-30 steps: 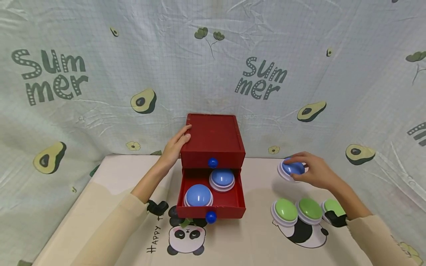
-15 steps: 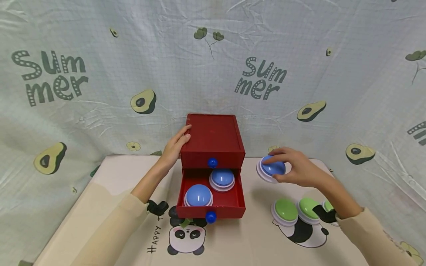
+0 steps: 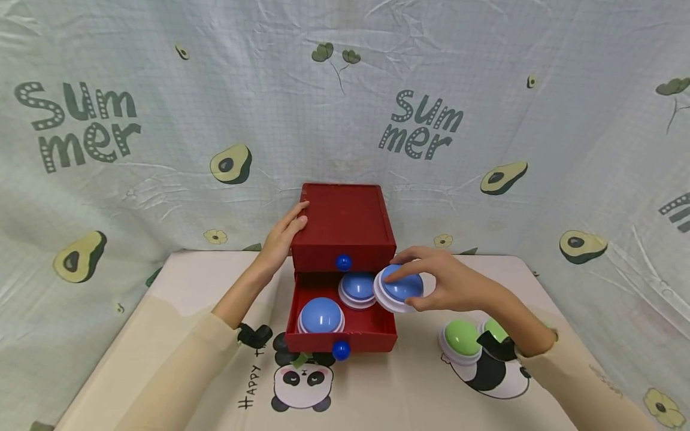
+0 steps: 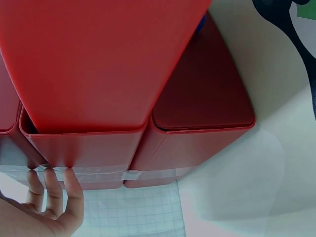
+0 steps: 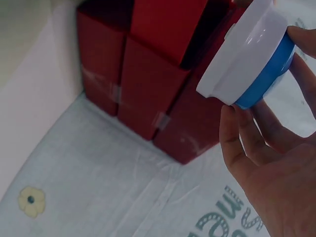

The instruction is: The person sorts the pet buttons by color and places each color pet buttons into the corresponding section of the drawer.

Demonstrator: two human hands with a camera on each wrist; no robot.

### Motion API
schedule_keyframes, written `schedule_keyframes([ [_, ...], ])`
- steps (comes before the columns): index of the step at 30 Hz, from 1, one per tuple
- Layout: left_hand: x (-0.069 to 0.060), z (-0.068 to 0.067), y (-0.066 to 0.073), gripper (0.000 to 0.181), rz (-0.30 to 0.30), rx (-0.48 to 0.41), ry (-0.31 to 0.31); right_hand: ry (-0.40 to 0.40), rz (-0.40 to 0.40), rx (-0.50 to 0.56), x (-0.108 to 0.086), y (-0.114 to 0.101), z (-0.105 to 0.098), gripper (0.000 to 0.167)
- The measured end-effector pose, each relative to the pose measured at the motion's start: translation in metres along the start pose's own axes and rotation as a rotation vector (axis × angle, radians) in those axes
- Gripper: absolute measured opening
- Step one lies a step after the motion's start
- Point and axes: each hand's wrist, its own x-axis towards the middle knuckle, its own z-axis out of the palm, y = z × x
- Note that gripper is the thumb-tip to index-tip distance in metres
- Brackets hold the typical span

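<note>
A red drawer cabinet [image 3: 345, 215] stands at the middle of the table, its lower drawer [image 3: 372, 342] pulled out. Inside that drawer lie two blue-topped push buttons, one at the front left [image 3: 321, 316] and one at the back right [image 3: 357, 288]. My right hand [image 3: 447, 278] pinches a third blue push button [image 3: 404, 287] by its rim, tilted, over the drawer's right side. The right wrist view shows the white base of this button [image 5: 242, 54]. My left hand [image 3: 278, 242] rests with extended fingers against the cabinet's left side; its fingertips [image 4: 74, 180] touch the red wall.
Green-topped push buttons [image 3: 462, 339] sit on the table at the right, partly covered by my right wrist strap and sleeve. The table cloth [image 3: 399, 389] has printed pandas. A patterned curtain [image 3: 345, 131] hangs right behind the cabinet.
My right hand has carried the blue push button leftward, from above the green buttons to the drawer's right side. The left hand has stayed on the cabinet.
</note>
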Motion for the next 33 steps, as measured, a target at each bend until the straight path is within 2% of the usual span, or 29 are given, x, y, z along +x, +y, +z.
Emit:
schedule_keyframes([
  [7, -0.001, 0.001, 0.000, 0.055, -0.001, 0.005, 0.008, -0.102, 0.011, 0.066, 0.019, -0.011, 0.016, 0.043],
  [22, -0.001, 0.001, 0.000, 0.056, 0.008, 0.003, 0.009, -0.200, 0.022, 0.187, 0.035, -0.013, 0.028, 0.041],
  [33, 0.000, 0.000, 0.001, 0.055, 0.002, 0.001, 0.013, -0.248, -0.009, 0.187, 0.044, -0.012, 0.034, 0.038],
])
